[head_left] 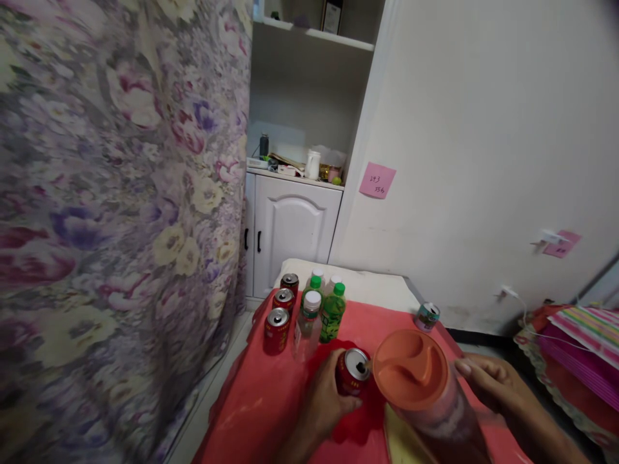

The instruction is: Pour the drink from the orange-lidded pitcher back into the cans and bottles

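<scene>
In the lower centre of the frame, the left hand's grip is clamped around a red can. Just right of it, a pitcher with an orange lid tilts, spout at the can's opening; the right hand's grip is closed on its right side. Left of centre on the table, three cans stand beside bottles.

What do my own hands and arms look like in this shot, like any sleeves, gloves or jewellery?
Your left hand and right hand are both bare, without gloves. I can see no rings, watch or bracelet on the parts in view, though some fingers are hidden. No sleeve or cuff shows on either arm.
</scene>
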Tool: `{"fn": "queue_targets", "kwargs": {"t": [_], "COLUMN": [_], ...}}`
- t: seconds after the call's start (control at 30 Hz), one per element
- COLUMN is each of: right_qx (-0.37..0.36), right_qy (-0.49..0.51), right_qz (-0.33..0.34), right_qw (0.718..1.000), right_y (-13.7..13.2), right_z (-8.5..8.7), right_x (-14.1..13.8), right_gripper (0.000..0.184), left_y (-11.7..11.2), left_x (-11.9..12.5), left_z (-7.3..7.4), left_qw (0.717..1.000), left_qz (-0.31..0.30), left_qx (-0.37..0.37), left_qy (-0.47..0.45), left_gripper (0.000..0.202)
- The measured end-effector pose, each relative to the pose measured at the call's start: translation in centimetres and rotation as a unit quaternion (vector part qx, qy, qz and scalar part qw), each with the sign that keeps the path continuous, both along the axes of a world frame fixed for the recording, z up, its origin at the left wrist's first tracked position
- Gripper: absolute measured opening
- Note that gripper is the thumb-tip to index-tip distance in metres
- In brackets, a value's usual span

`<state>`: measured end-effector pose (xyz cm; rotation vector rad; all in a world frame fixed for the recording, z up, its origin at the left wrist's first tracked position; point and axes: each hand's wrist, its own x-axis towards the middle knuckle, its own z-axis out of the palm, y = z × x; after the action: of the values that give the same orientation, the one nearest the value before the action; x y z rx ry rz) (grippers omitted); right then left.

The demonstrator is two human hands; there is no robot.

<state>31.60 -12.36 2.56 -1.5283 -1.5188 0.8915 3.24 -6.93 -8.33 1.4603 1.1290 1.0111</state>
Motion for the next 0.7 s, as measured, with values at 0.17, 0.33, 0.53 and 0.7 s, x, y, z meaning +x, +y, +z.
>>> {"fn": "queue_targets", "kwargs": {"t": [0.17,0.33,0.53,0.7], "right_qx": [0.005,0.012,0.023,0.015], "right_qy": [0.007,-0.003,-0.006,-0.005], "right_qz": [-0.006,-0.009,-0.02,-0.017], "right_qw": [1.0,1.0,1.0,1.0], "right_y": [-0.2,0.0,-0.4,-0.5], "right_z": [0.1,0.0,0.8,1.1], "right_x": [0.0,0.0,-0.8,-1.0], "right_gripper": [0.06,0.062,0.063,0.064], "left_y": [0.1,0.2,0.2,0.1], "left_x": [0.0,0.0,0.1,0.1], "left_z": [-0.5,-0.6,-0.7,-0.5], "left_qw": [0.999,0.999,0.999,1.0], "left_qz": [0.006,0.003,0.004,0.005], "left_qx": [0.03,0.02,0.027,0.023], "left_qy": [0.03,0.027,0.019,0.019], "left_gripper": [0.078,0.079,0.079,0.078]}}
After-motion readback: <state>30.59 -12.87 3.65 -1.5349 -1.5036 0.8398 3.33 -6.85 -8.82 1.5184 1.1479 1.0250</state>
